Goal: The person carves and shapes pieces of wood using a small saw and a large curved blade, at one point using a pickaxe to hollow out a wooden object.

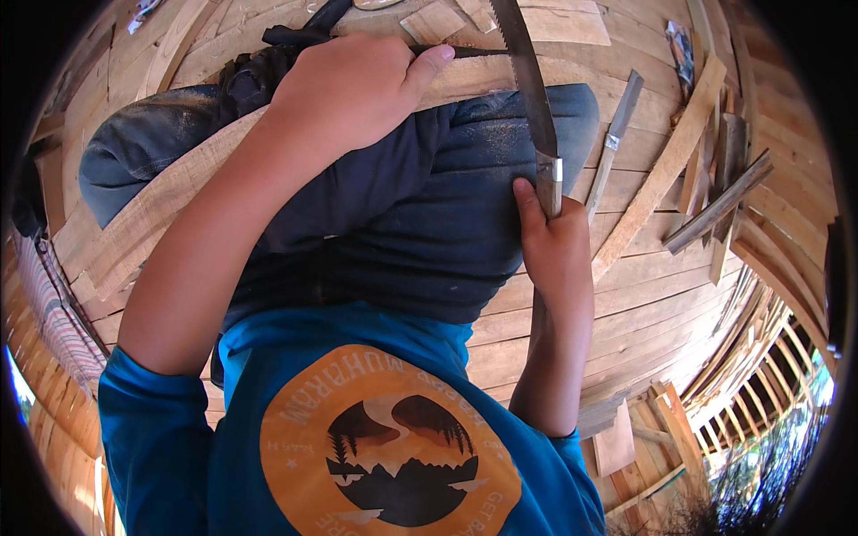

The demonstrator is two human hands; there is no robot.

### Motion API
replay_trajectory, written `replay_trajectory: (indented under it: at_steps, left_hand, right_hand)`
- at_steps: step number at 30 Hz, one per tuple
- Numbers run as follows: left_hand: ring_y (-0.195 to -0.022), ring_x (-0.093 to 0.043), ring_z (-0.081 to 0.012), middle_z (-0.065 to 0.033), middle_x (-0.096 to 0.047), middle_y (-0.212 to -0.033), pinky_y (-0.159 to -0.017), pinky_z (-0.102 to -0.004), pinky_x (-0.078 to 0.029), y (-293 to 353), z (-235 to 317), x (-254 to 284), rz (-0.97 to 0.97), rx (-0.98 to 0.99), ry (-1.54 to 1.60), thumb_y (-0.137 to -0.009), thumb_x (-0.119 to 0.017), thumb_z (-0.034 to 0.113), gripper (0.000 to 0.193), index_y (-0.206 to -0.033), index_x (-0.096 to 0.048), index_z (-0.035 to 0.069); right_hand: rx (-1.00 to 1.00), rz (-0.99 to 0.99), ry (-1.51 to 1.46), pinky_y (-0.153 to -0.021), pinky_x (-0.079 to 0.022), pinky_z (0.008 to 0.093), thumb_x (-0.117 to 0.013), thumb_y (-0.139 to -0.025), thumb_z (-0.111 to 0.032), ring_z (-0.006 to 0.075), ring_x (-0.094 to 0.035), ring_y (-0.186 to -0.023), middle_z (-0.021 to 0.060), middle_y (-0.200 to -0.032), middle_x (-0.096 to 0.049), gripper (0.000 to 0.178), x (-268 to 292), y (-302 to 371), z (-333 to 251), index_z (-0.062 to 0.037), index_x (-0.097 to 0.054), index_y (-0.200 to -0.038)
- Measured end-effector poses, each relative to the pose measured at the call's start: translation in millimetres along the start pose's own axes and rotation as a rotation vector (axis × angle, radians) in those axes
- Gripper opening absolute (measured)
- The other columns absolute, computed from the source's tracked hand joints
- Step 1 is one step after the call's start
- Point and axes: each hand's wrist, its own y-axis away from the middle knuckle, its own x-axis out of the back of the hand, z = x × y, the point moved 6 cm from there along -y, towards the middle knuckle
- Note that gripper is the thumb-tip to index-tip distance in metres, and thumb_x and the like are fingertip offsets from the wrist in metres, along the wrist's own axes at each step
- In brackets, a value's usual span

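A long, slightly curved wooden board (469, 79) lies across my folded legs, running from the lower left up to the right. My left hand (357, 85) grips it from above, thumb stretched along it towards the right; the other fingers are bent over and mostly hidden. In my right hand (559, 246) is the wooden handle of a handsaw (532, 89), held closed with the thumb lying along it. The toothed blade points away from me and crosses the board's right part. Sawdust speckles my dark trousers near the blade.
Right of my knee, a long narrow bladed tool (617, 134) with a pale band lies on the plank floor (500, 330). Beyond it are a long strip of wood (666, 170) and several offcuts. Small wood pieces (433, 22) lie ahead. A striped cloth (58, 304) is at the left.
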Motion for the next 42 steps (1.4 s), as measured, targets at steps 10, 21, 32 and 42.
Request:
replay_trajectory:
  at_steps: [10,21,32,42]
  left_hand:
    - [-0.064,-0.063,-0.0352,-0.0176,-0.058,-0.060,-0.069,-0.0447,-0.051,0,-2,-3,-0.003,-0.007,0.023,-0.097,-0.030,0.054,0.071,-0.064,-0.063,0.000]
    - [-0.061,-0.062,-0.0359,-0.0185,-0.056,-0.058,-0.065,-0.0433,-0.051,8,6,-4,0.037,-0.071,-0.021,-0.097,-0.033,0.055,0.070,-0.063,-0.061,0.000]
    - [-0.061,-0.061,-0.0378,-0.0194,-0.056,-0.057,-0.064,-0.0438,-0.051,5,2,-5,0.058,-0.081,0.041,-0.097,-0.034,0.052,0.070,-0.060,-0.060,-0.001]
    - [-0.062,-0.062,-0.0369,-0.0199,-0.057,-0.059,-0.064,-0.0444,-0.051,10,3,-4,0.013,-0.063,0.034,-0.097,-0.034,0.052,0.070,-0.059,-0.059,-0.001]
  right_hand:
    - [-0.143,-0.008,-0.063,-0.044,-0.028,0.0333,-0.060,-0.094,-0.023,0.0103,-0.032,-0.050,0.0063,-0.048,-0.040,0.045,8,78,42,0.0041,-0.047,-0.061]
    - [-0.061,-0.022,0.043,-0.045,-0.030,0.0352,-0.059,-0.094,-0.021,0.0134,-0.034,-0.047,0.0108,-0.048,-0.040,0.041,7,31,7,0.0046,-0.050,-0.063]
    - [-0.036,0.027,0.039,-0.045,-0.030,0.0365,-0.058,-0.094,-0.023,0.0173,-0.031,-0.046,0.0143,-0.049,-0.040,0.042,-1,20,2,0.0047,-0.049,-0.063]
    - [-0.123,-0.024,-0.038,-0.045,-0.028,0.0289,-0.057,-0.095,-0.023,0.0056,-0.034,-0.052,-0.0018,-0.052,-0.040,0.039,7,74,32,-0.0013,-0.051,-0.063]
